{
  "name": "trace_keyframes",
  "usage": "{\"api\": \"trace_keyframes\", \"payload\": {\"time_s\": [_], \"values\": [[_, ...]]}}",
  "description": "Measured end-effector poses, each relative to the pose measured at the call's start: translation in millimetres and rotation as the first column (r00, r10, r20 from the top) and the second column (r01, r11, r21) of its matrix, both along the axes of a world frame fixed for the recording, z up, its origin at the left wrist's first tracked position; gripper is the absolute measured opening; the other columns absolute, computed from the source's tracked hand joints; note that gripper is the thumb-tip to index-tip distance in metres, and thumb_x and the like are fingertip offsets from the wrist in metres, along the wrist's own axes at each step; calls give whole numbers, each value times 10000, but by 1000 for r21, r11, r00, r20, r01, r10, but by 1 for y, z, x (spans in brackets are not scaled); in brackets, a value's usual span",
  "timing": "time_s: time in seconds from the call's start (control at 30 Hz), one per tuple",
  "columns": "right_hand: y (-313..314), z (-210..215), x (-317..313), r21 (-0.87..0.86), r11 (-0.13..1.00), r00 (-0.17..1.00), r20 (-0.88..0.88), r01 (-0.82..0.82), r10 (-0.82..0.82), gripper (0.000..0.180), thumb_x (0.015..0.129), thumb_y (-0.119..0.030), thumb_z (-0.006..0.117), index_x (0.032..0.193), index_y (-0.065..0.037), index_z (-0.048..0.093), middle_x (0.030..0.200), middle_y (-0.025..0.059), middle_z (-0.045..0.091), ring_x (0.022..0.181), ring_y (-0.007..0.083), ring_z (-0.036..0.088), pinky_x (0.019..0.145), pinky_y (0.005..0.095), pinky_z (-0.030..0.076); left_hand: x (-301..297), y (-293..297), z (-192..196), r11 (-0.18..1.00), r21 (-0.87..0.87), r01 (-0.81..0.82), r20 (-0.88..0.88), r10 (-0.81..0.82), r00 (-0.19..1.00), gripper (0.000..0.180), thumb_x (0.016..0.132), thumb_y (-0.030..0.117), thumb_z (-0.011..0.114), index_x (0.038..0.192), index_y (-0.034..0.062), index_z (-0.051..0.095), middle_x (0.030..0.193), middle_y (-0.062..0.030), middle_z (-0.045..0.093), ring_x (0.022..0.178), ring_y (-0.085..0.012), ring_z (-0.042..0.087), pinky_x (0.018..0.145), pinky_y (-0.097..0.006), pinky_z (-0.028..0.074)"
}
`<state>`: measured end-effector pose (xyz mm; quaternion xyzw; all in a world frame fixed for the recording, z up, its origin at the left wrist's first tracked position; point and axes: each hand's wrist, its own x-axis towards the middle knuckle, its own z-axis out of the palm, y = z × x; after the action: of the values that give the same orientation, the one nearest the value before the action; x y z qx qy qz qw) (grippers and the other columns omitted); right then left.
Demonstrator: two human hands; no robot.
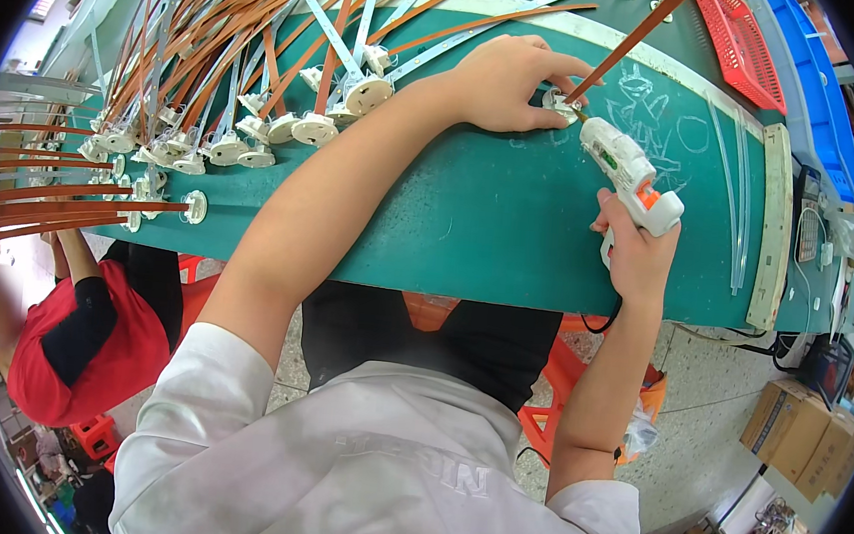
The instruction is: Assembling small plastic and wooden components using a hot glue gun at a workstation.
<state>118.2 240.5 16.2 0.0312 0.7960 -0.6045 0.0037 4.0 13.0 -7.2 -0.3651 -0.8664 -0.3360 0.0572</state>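
A white hot glue gun (616, 156) with an orange trigger sits in my right hand (639, 249), fingers wrapped round its handle. Its nozzle points up and left, at the edge of a small white round base (560, 107); whether it touches cannot be made out. My left hand (509, 85) grips that base on the green tabletop, thumb at the near side and fingers beyond it. A long brown strip (630, 44) rises from the base, tilted to the upper right. The base's left part is hidden by my fingers.
Many similar bases with brown and silvery strips (252, 63) crowd the left of the green table (431, 217). At right lie clear glue sticks (739, 206), a red basket (740, 51) and a blue bin (826, 98). A co-worker in red (90, 341) sits at left.
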Motion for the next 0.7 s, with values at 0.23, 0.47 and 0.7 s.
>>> {"api": "trace_keyframes", "payload": {"time_s": [0.23,0.47,0.7], "values": [[11,-6,4,83,995,998,-36,-52,55,102,874,-84,693,887,17,694,795,44,702,701,93,630,600,260,468,0,-1,1,1000,8,-1,16,1,1000,540,829,209,782,1342,157,623,1089,9,760,1009,-225,616,961,-373,490],[11,-5,3,70,996,998,-19,-61,62,104,868,-92,689,901,6,704,829,43,716,723,84,623,617,253,466,0,-1,2,1000,-3,-11,21,11,1000,544,824,209,787,1341,173,623,1095,16,760,1014,-226,615,947,-375,496],[7,-4,0,108,993,999,-20,-44,46,137,857,-96,689,928,17,718,810,58,725,720,104,664,617,262,491,1,-1,3,1000,1,-1,32,1,999,544,826,210,788,1342,172,622,1092,16,760,1020,-223,616,947,-373,495]]}}
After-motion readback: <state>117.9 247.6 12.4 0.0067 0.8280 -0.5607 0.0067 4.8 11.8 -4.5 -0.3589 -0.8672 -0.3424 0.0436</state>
